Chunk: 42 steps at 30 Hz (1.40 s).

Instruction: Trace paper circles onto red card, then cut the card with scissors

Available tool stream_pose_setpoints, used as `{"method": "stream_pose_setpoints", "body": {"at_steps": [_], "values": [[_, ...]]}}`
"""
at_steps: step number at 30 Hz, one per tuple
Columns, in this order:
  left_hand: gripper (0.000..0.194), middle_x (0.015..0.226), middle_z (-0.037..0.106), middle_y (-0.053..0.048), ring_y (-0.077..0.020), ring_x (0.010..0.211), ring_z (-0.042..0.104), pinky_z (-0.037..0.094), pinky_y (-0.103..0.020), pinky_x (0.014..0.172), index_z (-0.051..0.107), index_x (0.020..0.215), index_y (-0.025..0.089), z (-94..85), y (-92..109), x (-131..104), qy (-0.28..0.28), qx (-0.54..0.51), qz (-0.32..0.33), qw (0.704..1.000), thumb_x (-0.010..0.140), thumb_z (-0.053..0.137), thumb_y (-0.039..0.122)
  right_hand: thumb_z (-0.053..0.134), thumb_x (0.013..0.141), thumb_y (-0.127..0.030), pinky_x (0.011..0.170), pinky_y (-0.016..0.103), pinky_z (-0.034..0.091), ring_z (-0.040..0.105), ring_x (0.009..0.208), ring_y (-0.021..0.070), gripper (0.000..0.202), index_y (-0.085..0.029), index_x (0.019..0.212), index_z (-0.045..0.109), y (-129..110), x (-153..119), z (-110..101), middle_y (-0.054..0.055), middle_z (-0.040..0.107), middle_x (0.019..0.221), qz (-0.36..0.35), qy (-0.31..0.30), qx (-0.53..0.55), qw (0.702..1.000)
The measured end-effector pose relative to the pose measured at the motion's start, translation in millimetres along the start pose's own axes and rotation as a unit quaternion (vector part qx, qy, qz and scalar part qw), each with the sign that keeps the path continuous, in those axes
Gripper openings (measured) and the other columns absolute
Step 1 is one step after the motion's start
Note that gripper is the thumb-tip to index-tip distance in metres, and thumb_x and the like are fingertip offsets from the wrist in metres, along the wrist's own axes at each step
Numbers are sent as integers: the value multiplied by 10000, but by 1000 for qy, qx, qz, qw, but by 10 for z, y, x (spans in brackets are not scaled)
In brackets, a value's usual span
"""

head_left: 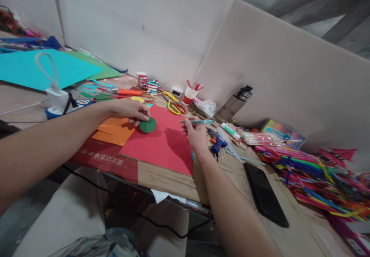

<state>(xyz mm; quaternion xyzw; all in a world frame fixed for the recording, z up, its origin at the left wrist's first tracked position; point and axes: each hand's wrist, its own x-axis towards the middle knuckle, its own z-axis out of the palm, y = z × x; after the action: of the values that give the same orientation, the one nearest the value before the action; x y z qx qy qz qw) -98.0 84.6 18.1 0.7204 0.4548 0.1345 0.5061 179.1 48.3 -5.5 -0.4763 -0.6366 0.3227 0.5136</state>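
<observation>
Between thumb and fingers, my left hand [130,110] pinches a green paper circle [148,125] above a red paper sheet [162,149]. My right hand [195,133] is closed around a slim light-blue pencil or pen [200,121], its tip pointing left over the sheet's right side. Orange paper [112,133] lies under and beside my left wrist. Yellow-handled scissors [173,106] rest just beyond the red sheet. A blue glue gun [218,144] lies right of my right hand.
A black phone [266,195] lies at the right, near bundled colourful pipe cleaners [312,176]. A glue stick [230,131], a bottle [234,104] and a red-and-white paper cup [190,95] stand or lie behind. At the left are a power strip with a charger [58,97] and turquoise sheet [49,68].
</observation>
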Motion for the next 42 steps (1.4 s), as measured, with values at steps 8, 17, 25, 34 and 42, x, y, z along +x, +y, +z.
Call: {"method": "stream_pose_setpoints", "body": {"at_steps": [8, 17, 25, 34, 42], "values": [[225, 519, 591, 35, -119, 459, 540, 338, -215, 459, 639, 872, 211, 381, 293, -113, 16, 61, 43, 997, 731, 705, 373, 573, 851, -410, 529, 234, 427, 536, 534, 110, 204, -211, 816, 549, -17, -3, 1, -25, 590, 648, 14, -5, -8, 1000], [116, 591, 653, 20, -120, 478, 568, 373, -223, 494, 629, 748, 192, 647, 335, -102, 4, 139, 63, 988, 743, 670, 299, 548, 861, -396, 525, 222, 427, 548, 542, 109, 191, -210, 816, 549, 3, 15, -2, -20, 599, 648, 14, -11, -32, 999], [141, 631, 672, 11, -146, 585, 620, 391, -223, 546, 659, 749, 205, 613, 341, -98, -36, 142, 68, 987, 679, 711, 316, 545, 858, -385, 528, 228, 439, 542, 529, 108, 184, -209, 804, 548, -14, 4, 14, -24, 596, 643, 22, -16, -28, 999], [271, 499, 508, -14, -114, 460, 425, 274, -260, 472, 631, 643, 189, -234, 9, -232, 89, 152, -86, 980, 735, 687, 437, 547, 852, -410, 505, 224, 418, 540, 525, 112, 215, -204, 791, 566, -6, 2, 4, -17, 596, 633, 16, -16, -36, 999], [339, 605, 584, -73, -221, 673, 551, 289, -301, 620, 639, 652, 166, -438, -180, 32, 323, 314, -155, 879, 782, 642, 479, 560, 838, -422, 497, 225, 414, 544, 523, 116, 221, -205, 795, 572, -8, -3, 7, -17, 606, 633, 27, -9, -33, 999]]}}
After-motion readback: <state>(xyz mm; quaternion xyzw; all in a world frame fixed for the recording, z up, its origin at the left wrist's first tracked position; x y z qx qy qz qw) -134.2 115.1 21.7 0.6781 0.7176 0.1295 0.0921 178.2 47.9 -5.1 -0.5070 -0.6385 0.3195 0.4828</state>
